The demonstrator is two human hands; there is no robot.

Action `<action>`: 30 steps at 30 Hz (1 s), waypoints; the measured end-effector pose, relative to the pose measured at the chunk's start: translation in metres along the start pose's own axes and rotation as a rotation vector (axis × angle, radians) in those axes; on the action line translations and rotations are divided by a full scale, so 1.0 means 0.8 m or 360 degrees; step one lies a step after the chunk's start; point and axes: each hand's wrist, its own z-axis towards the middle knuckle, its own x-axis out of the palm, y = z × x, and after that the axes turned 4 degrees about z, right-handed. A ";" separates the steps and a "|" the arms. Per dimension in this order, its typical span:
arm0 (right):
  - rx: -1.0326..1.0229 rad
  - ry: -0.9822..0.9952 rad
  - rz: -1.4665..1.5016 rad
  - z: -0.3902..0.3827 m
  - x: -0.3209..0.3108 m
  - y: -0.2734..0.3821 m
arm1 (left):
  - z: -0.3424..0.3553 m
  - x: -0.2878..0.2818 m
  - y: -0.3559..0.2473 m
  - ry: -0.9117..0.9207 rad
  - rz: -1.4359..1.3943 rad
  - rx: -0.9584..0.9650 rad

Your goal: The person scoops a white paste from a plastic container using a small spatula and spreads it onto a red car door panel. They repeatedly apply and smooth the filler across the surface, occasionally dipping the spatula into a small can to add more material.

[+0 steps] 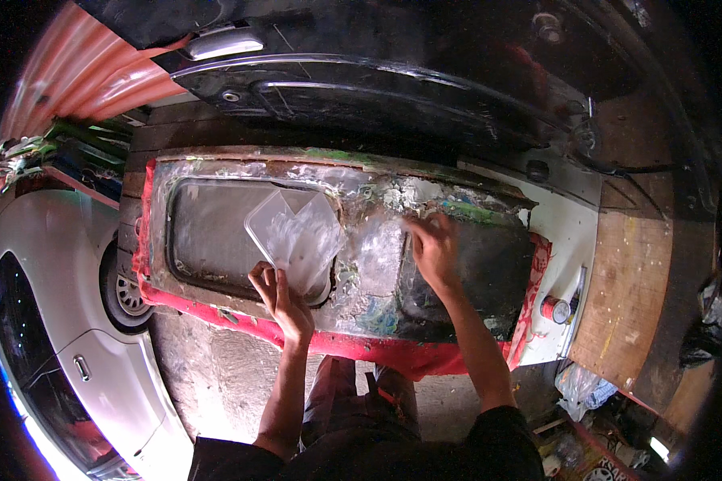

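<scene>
Battered panel (pixel 377 264), translucent sheet (pixel 293 234), edge seemingly between left fingers (pixel 281 287)

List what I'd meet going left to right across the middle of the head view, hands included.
Silver car → left hand → right hand → red can → brown wooden board.

The panel (pixel 369 280) lies lengthwise from left to right on red cloth (pixel 425 361), its worn surface patched grey, white, green and rust-brown, a round-cornered frame at its left. The pale, notched sheet (pixel 298 244), smeared whitish, sits askew over that frame's right part.
</scene>
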 end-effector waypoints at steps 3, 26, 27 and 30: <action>0.0052 -0.0175 -0.0235 0.024 -0.003 0.003 | 0.004 0.007 -0.006 0.0032 0.0010 0.0016; 0.0234 -0.0326 -0.0029 0.046 0.100 0.009 | 0.029 0.012 -0.010 0.0054 -0.0052 -0.0132; 0.0265 -0.0130 0.0068 0.045 0.111 0.030 | 0.030 0.012 -0.013 0.0041 -0.0027 -0.0135; -0.0192 -0.0077 0.0189 0.041 0.099 0.079 | 0.035 0.013 -0.019 -0.0004 -0.0044 -0.0109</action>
